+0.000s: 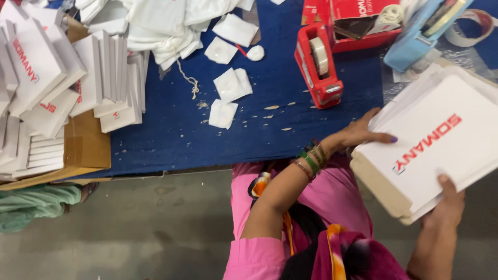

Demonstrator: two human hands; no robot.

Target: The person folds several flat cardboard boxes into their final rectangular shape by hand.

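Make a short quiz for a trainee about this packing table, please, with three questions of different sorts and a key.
1. True or false: both hands grip the stack of flat white cardboard boxes with red lettering.
2. Which item lies on the blue cloth-covered table closest to the left hand?
A. red plastic tape dispenser
B. light blue plastic dispenser
C. green cloth
3. Fill in: the right hand holds the stack at its ______ edge, with the thumb on top.

Key:
1. True
2. A
3. Near (lower) edge
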